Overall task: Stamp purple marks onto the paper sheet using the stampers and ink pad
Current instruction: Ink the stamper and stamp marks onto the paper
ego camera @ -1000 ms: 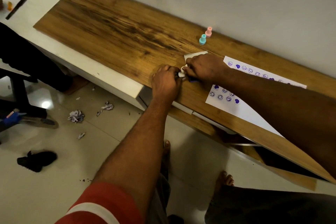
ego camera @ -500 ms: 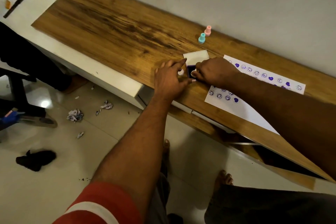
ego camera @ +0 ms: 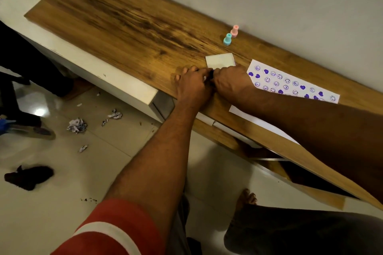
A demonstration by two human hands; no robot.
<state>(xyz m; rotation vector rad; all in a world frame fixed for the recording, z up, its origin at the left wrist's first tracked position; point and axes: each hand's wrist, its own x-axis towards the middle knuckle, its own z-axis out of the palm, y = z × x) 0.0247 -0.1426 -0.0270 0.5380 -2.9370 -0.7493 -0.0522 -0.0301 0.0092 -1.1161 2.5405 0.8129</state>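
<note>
My left hand [ego camera: 192, 87] and my right hand [ego camera: 230, 83] meet fingertip to fingertip on the wooden board. Between them only a dark sliver of the ink pad [ego camera: 211, 73] shows, with my right hand's curled fingers on it. A small white stamper [ego camera: 204, 78] peeks out of my left hand's curled fingers. The pad's white lid [ego camera: 220, 59] lies just behind the hands. A teal stamper [ego camera: 227, 39] and a pink stamper [ego camera: 234, 31] stand upright further back near the wall. The paper sheet [ego camera: 290, 84], covered with purple smileys and hearts, lies to the right, partly under my right forearm.
The wooden board [ego camera: 124, 18] runs along a white wall and overhangs a white cabinet [ego camera: 124, 87]. Crumpled paper scraps [ego camera: 76, 125] and a dark cloth [ego camera: 29, 176] lie on the tiled floor. Someone's dark-clothed legs stand at the left edge.
My left hand's fingers, stretched out half a second ago, have curled in toward the pad. My right hand has closed over the pad, hiding most of it.
</note>
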